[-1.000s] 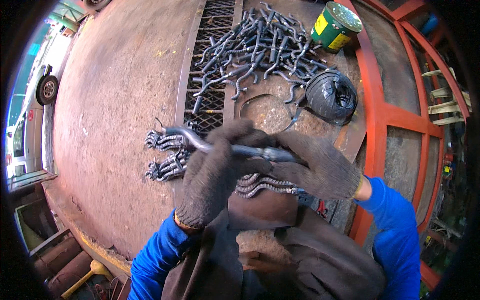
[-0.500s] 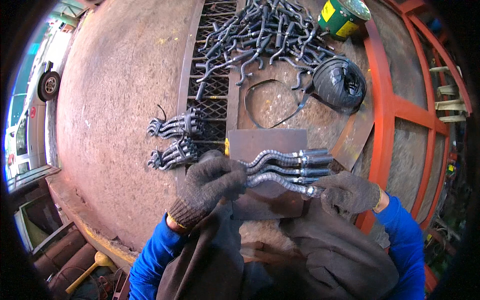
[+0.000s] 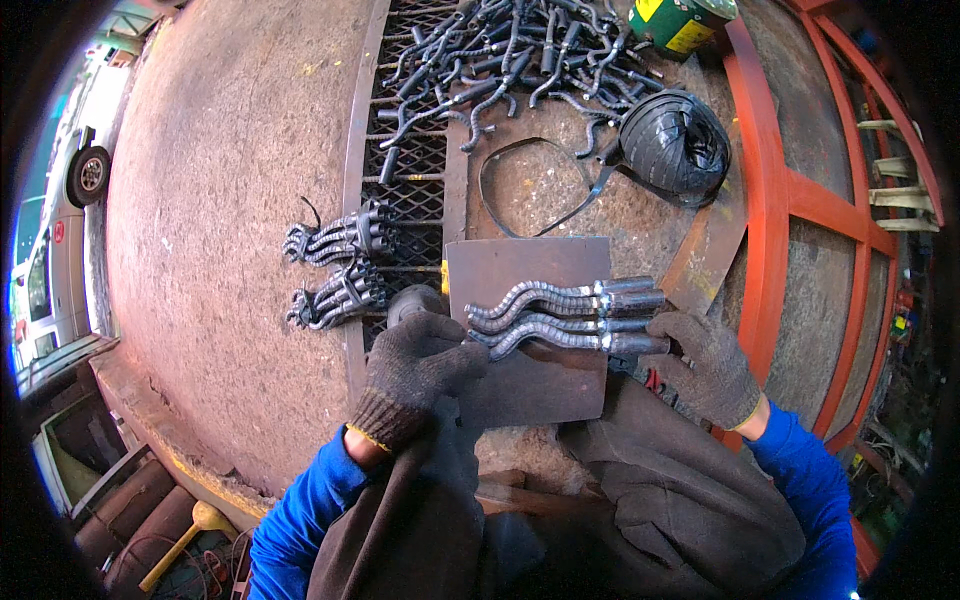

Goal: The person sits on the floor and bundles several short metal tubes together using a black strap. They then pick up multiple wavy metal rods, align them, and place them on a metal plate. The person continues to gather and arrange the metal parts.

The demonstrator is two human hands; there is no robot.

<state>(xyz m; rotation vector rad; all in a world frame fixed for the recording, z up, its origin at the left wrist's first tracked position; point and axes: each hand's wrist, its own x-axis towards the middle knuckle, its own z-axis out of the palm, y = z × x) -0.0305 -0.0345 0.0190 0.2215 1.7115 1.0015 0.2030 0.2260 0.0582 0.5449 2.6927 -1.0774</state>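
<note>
Several bent ribbed steel rods [image 3: 545, 295], with smooth sleeve-like ends on the right, lie side by side across a flat metal plate [image 3: 530, 390] in front of me. My left hand [image 3: 415, 368], in a dark knit glove, has its fingers closed at the narrow left ends of the nearest rods. At the other end, my gloved right hand [image 3: 705, 365] curls its fingers and thumb against the nearest sleeve end. Its grip is partly hidden. Two tied bundles of similar rods [image 3: 340, 235] rest to the left, beyond my left hand.
A loose pile of rods [image 3: 510, 60] covers the far grating [image 3: 410, 160]. To its right are a green can [image 3: 680, 25] and a black coil of strap [image 3: 675, 150], one strap looping out. An orange frame [image 3: 765, 250] stands right. A yellow mallet [image 3: 190, 540] lies lower left.
The nearest rod has come in against the others, its sleeve end now uncovered. My right hand has shifted to the sleeve's tip. The rods' left ends now show beside my left hand.
</note>
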